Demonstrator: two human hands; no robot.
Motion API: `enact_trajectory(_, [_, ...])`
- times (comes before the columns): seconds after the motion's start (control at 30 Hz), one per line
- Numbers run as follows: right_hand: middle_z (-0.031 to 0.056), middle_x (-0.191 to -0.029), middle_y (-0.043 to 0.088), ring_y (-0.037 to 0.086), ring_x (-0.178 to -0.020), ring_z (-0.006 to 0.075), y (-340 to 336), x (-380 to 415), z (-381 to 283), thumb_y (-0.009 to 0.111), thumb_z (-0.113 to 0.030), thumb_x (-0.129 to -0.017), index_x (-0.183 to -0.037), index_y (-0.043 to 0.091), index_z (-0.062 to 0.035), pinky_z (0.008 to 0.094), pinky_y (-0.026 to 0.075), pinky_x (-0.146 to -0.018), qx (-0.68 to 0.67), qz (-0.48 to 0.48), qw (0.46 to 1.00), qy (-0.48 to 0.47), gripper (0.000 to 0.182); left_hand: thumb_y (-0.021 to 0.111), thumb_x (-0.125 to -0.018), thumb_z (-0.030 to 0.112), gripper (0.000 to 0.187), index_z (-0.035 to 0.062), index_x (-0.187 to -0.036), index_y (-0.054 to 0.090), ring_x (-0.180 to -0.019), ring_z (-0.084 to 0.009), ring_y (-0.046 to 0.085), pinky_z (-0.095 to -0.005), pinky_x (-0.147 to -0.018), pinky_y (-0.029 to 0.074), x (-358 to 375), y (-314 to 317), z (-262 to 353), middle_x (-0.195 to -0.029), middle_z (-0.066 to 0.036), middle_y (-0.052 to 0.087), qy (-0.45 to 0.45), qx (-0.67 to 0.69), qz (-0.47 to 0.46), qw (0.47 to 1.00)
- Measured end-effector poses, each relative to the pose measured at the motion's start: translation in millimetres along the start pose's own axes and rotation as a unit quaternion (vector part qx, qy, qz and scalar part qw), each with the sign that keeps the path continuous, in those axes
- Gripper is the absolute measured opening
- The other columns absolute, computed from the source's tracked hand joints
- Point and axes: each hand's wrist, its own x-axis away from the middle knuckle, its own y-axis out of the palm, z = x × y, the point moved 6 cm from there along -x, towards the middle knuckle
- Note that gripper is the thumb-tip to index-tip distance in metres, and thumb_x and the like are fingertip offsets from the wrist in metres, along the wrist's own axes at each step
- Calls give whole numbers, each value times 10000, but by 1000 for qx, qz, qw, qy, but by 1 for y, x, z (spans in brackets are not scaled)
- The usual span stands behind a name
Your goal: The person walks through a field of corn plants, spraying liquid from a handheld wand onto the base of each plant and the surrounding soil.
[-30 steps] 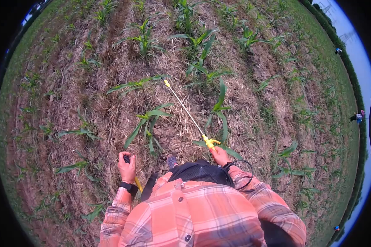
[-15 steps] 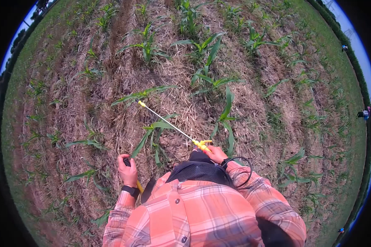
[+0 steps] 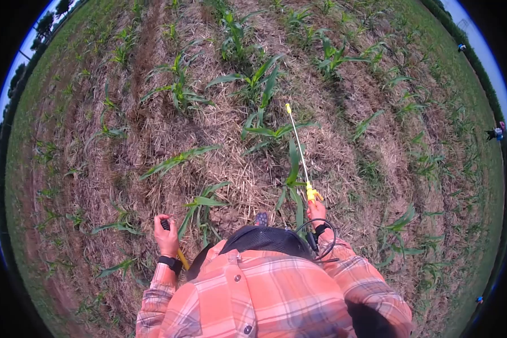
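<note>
In my right hand [image 3: 316, 210] is the yellow handle of a spray wand [image 3: 300, 145], fingers wrapped round it. Its thin metal tube points away from me and ends in a yellow nozzle [image 3: 288, 108] above the young corn plants. A black hose [image 3: 335, 239] loops beside my right wrist. My left hand [image 3: 166, 241] is closed round the black grip of a yellow lever [image 3: 182, 259] at my left side. The lever's lower end is hidden behind my arm and body. Close to the wand, a corn plant [image 3: 292, 177] stands just left of its tube.
Rows of corn seedlings [image 3: 177, 93] grow out of straw-covered soil [image 3: 231, 149] on both sides. My shoe [image 3: 261, 218] shows below the dark mesh cloth [image 3: 259, 241] at my waist. Far off to the right, a person [image 3: 496, 133] is at the field's edge.
My right hand has swung the wand from pointing forward-left to pointing nearly straight ahead, slightly left. The plants have shifted a little in view. My left hand stays on the lever.
</note>
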Motion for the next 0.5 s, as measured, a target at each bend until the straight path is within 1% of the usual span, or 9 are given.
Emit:
enact_trajectory(0.03, [2,-497,467,385,-339,70,-10,-5,0,510,-234,-819,-719,502,-74,213,290,-310,-28,30,999,6,189,550,-738,55,149,48,-845,447,-586,-104,435,-249,-542,375,0,-11,11,-657,-24,445,-84,72,-23,994])
enact_trajectory(0.1, [-2,-478,442,365,-327,75,-28,-17,-1,501,-277,-831,-709,487,-77,224,275,-292,-56,73,996,17,235,530,-772,42,123,66,-852,439,-478,-57,351,-210,-427,310,0,-49,39,-626,22,396,7,31,36,999])
enact_trajectory(0.13, [1,-474,436,363,-317,83,-38,-27,2,491,-272,-837,-695,463,-74,234,278,-277,-65,80,995,2,245,518,-795,45,122,78,-866,424,-433,-40,351,-185,-378,301,6,-68,18,-614,29,386,-6,45,39,998])
enact_trajectory(0.2, [7,-480,433,364,-313,87,-55,-36,1,480,-278,-841,-697,443,-73,241,281,-269,-58,105,993,18,253,491,-814,42,122,78,-893,405,-419,-30,356,-167,-363,291,18,-108,73,-604,31,380,-59,117,53,990])
enact_trajectory(0.3, [7,-497,428,366,-316,90,-65,-42,-9,467,-297,-844,-708,437,-76,244,291,-261,-97,146,984,27,261,520,-794,70,155,77,-903,410,-444,-29,370,-159,-375,284,25,-131,101,-632,26,399,-44,127,82,987])
enact_trajectory(0.4, [6,-501,431,369,-320,90,-57,-53,-13,467,-300,-844,-716,436,-80,242,296,-262,-91,150,984,40,257,519,-787,76,160,69,-908,415,-472,-61,338,-204,-432,279,1,-108,88,-621,33,369,-18,42,88,995])
enact_trajectory(0.43, [5,-503,434,372,-323,90,-54,-57,-14,466,-302,-845,-720,435,-82,241,298,-264,-80,152,984,45,255,528,-770,60,176,61,-909,421,-514,-73,348,-226,-467,297,-12,-85,77,-629,20,370,-10,18,76,997])
enact_trajectory(0.47, [5,-503,434,372,-323,90,-49,-59,-17,466,-302,-845,-720,435,-82,241,298,-264,-78,154,984,45,255,535,-746,40,176,53,-888,432,-514,-96,372,-248,-473,318,-27,-62,41,-620,-8,391,-63,9,54,997])
enact_trajectory(0.5, [3,-499,433,372,-324,90,-36,-60,-22,466,-306,-845,-720,433,-83,241,298,-265,-73,135,988,32,258,539,-726,31,168,44,-862,441,-513,-127,411,-275,-484,347,-39,-38,30,-612,-41,418,-40,-24,51,998])
